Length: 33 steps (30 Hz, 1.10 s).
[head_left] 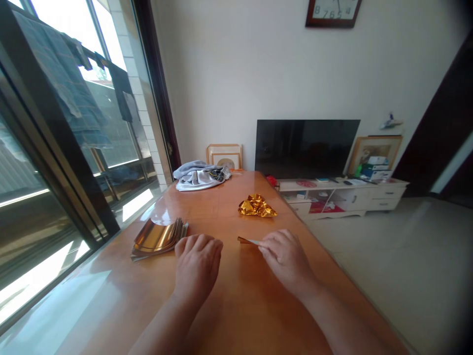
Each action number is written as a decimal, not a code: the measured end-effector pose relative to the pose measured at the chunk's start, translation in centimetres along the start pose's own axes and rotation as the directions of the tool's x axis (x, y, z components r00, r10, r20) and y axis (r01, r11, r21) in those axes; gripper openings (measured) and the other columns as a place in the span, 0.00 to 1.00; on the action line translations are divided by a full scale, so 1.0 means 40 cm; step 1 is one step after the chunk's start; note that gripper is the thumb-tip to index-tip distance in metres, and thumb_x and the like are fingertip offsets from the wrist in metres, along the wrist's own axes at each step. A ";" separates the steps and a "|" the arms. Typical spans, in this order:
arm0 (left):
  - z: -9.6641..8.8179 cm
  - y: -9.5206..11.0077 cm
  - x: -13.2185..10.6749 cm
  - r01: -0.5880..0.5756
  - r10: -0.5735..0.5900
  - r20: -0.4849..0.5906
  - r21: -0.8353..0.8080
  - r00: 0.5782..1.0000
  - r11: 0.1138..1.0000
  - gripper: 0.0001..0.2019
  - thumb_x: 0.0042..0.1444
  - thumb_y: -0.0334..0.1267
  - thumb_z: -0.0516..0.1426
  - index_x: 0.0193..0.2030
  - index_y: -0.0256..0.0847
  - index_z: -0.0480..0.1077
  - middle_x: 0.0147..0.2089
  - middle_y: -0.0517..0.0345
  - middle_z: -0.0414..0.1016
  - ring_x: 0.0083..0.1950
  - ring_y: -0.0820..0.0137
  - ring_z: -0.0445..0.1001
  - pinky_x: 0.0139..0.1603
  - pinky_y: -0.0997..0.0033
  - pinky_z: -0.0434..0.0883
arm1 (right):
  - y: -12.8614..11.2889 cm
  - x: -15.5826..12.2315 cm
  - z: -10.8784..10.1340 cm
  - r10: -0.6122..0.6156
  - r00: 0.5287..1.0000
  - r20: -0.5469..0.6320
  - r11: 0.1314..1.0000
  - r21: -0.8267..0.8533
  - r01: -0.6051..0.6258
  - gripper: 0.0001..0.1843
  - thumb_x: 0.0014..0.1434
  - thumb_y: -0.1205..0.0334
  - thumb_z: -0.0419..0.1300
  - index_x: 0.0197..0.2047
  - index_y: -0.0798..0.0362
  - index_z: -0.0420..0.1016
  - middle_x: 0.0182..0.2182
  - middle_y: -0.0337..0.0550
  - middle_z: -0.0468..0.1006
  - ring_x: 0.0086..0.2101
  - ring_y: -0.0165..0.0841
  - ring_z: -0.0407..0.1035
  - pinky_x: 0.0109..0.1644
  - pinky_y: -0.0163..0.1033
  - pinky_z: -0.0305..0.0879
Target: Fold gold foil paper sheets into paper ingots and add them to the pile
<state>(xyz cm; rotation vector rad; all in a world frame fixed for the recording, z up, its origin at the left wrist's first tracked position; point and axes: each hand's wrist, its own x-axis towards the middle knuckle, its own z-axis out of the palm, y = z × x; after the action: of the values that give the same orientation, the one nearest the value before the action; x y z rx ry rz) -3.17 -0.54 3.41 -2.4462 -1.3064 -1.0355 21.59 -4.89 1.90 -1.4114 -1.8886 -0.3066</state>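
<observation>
Currently, right hand (286,256) pinching a narrow piece of gold paper (247,241) over the table (236,315); left hand (198,259) curled near the stack of gold sheets (157,237) — cannot tell if it grips anything. Progress, as judged: pinched piece seems part-worked, crumpled gold heap (256,205) beyond probably done, stack left over.

a narrow folded strip of gold paper (244,240), pale on one side, juts leftward from the grip of the right hand (287,259). well left of that grip lies a bowed, fanned stack of shiny gold sheets (157,239); beyond the grip, a crinkled gold heap (256,206).
</observation>
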 end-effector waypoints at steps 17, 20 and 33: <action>0.080 0.039 -0.007 0.578 -0.359 0.485 -0.785 0.797 0.222 0.12 0.58 0.46 0.59 0.35 0.38 0.71 0.33 0.57 0.75 0.36 0.69 0.73 0.40 0.71 0.69 | -0.078 -0.010 0.031 -0.043 0.993 0.107 0.994 0.103 0.032 0.12 0.62 0.53 0.64 0.48 0.46 0.79 0.39 0.45 0.79 0.40 0.40 0.68 0.47 0.46 0.63; 0.070 0.021 -0.004 0.485 -0.414 0.317 -0.773 0.853 0.408 0.09 0.60 0.44 0.56 0.36 0.40 0.69 0.35 0.58 0.76 0.38 0.68 0.73 0.42 0.69 0.69 | -0.060 -0.011 0.034 0.009 0.997 0.078 0.990 0.140 -0.019 0.15 0.64 0.52 0.61 0.52 0.47 0.78 0.40 0.46 0.80 0.41 0.40 0.69 0.47 0.46 0.64; 0.055 0.068 -0.021 -0.152 0.173 0.342 -0.086 0.924 0.985 0.06 0.62 0.33 0.55 0.35 0.45 0.71 0.39 0.56 0.72 0.43 0.63 0.68 0.45 0.63 0.62 | -0.005 -0.005 0.021 0.170 0.985 0.017 0.961 0.221 -0.169 0.11 0.64 0.67 0.55 0.45 0.49 0.78 0.39 0.45 0.80 0.42 0.38 0.71 0.48 0.43 0.66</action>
<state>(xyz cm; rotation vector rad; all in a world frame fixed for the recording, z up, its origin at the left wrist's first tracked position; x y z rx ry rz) -0.26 -1.72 1.66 -2.8217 -1.1463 -0.6260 21.07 -4.61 1.23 -1.4068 -1.7267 -0.0123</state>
